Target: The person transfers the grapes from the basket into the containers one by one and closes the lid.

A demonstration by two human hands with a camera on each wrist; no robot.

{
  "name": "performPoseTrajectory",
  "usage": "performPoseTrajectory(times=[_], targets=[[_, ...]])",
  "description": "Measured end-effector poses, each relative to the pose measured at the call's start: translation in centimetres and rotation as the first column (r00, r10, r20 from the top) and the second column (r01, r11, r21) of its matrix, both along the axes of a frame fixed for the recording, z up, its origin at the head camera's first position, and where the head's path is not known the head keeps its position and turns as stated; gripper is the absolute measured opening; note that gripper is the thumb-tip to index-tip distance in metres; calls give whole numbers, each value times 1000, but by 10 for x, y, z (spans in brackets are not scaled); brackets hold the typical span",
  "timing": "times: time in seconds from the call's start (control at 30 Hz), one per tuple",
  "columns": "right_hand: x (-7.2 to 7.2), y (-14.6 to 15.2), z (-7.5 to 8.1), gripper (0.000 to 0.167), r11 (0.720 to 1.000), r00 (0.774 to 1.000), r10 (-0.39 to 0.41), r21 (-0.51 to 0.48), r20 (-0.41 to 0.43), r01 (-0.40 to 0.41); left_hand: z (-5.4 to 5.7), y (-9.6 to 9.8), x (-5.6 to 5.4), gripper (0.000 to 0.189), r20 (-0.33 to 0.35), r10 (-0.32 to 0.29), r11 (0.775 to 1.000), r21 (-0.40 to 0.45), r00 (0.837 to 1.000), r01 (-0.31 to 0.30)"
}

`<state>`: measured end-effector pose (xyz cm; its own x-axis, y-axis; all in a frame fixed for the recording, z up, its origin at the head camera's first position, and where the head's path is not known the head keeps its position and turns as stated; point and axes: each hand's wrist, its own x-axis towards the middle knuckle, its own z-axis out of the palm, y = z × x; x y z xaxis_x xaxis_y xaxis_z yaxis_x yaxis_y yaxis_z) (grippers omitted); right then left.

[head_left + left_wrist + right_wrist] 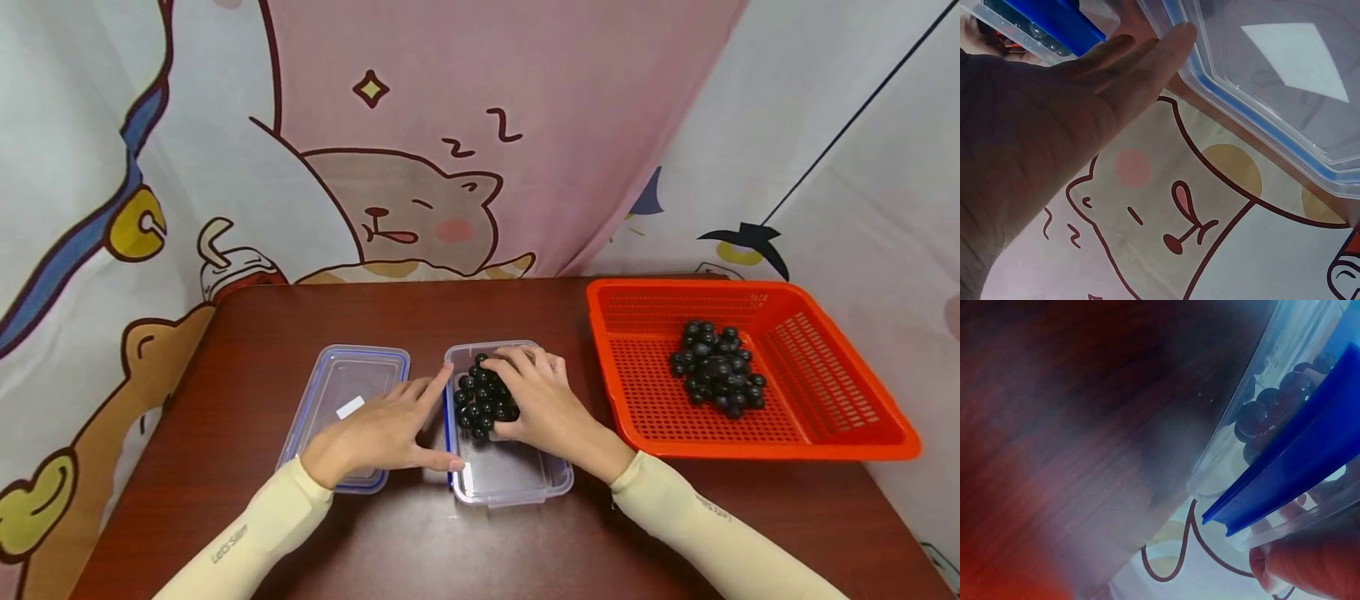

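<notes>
A bunch of dark grapes (474, 407) lies in the back part of a clear plastic container (513, 487). My right hand (543, 408) reaches over the container's right side and grips the bunch, fingers and thumb spread round it. My left hand (390, 427) is at the container's left side, fingers extended, its index fingertip and thumb at the rim. In the left wrist view, the left hand (1060, 119) has straight fingers with nothing in them. The right wrist view shows a blue latch (1297, 450) on the container, partly hiding the grapes (1257, 422).
Left of the container lies a clear lid with a blue seal (360, 371), bearing a white label (350, 407) and partly covered by the left hand. An orange-red basket (772, 450) on the right holds another bunch of dark grapes (717, 368). A printed curtain (585, 125) hangs behind the table.
</notes>
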<state>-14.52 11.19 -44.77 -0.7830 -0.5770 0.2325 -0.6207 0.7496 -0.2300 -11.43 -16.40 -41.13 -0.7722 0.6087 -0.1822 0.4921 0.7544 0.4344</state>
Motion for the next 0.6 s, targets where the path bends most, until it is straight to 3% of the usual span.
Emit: performPoseTrajectory(times=[0.17, 0.47, 0.6], targets=[[-2, 0, 1, 86, 999, 999, -38, 5, 22, 38, 1, 0, 1, 128, 10, -3, 1000, 14, 1000, 3], [-1, -2, 1, 91, 999, 999, -34, -14, -18, 33, 2, -1, 3, 130, 12, 0, 1000, 27, 1000, 0], [1, 0, 3, 94, 999, 999, -43, 3, 19, 43, 2, -1, 3, 130, 8, 0, 1000, 19, 1000, -1]])
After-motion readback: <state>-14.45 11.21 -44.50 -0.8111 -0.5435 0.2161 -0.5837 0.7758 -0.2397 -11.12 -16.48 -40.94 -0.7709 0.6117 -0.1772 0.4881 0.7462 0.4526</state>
